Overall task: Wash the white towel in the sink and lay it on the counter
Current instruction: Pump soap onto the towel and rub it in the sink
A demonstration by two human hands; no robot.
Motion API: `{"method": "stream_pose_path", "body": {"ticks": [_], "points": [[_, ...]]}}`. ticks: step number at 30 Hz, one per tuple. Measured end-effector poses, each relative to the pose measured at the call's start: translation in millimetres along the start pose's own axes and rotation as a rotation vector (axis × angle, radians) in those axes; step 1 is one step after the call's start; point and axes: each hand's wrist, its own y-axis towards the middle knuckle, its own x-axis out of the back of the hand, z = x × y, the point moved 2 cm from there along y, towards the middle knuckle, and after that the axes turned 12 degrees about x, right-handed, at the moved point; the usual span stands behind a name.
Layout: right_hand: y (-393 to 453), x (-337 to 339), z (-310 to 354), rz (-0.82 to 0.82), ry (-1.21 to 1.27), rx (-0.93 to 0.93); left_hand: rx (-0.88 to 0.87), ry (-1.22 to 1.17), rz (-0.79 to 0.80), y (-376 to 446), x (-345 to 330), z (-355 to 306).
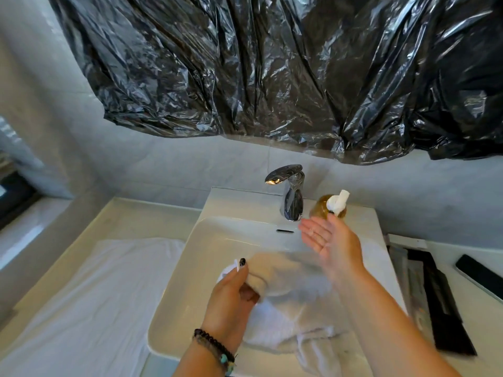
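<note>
two bare hands work over the white rectangular ceramic sink, each with its own job. the left hand, a beaded bracelet at its wrist, has its fingers curled round a bunched end of the white cloth towel, which lies crumpled in the basin with one corner trailing toward the front rim. gripping it that way likely keeps the wet bundle gathered and lifted off the bottom so it can be rubbed. the towel looks blurred near the grip, so its exact folds are hard to tell.

the right hand is spread flat, palm up, fingers straight and holding nothing, just in front of the amber soap bottle with a white pump that stands on the sink's back ledge beside the chrome single-lever tap. a palm set so near the nozzle suggests soap is being collected or has just landed there; a small pale spot on the palm may be soap, though it is too small to be sure. no water stream shows from the tap.

a second white cloth is spread flat on the pale counter to the left, probably a landing spot. crinkled black plastic sheeting hangs over the wall above.
</note>
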Motion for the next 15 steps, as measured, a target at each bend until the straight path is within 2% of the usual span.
{"method": "stream_pose_path", "body": {"ticks": [4, 7, 9, 12, 15], "points": [[-58, -10, -41, 0.077, -0.100, 0.137, 0.073, -0.097, 0.035, -5, -5, 5], [-42, -4, -37, 0.031, -0.156, 0.221, 0.089, -0.099, 0.042, -4, -12, 7], [-24, 12, -31, 0.040, -0.342, 0.270, 0.105, -0.112, 0.056, -4, -17, 7], [-12, 41, -30, 0.109, -0.556, 0.234, 0.157, -0.095, 0.034, 0, -19, 12], [-4, 71, -28, 0.005, -0.450, 0.133, 0.157, 0.114, -0.090, 14, -10, 14]]}}
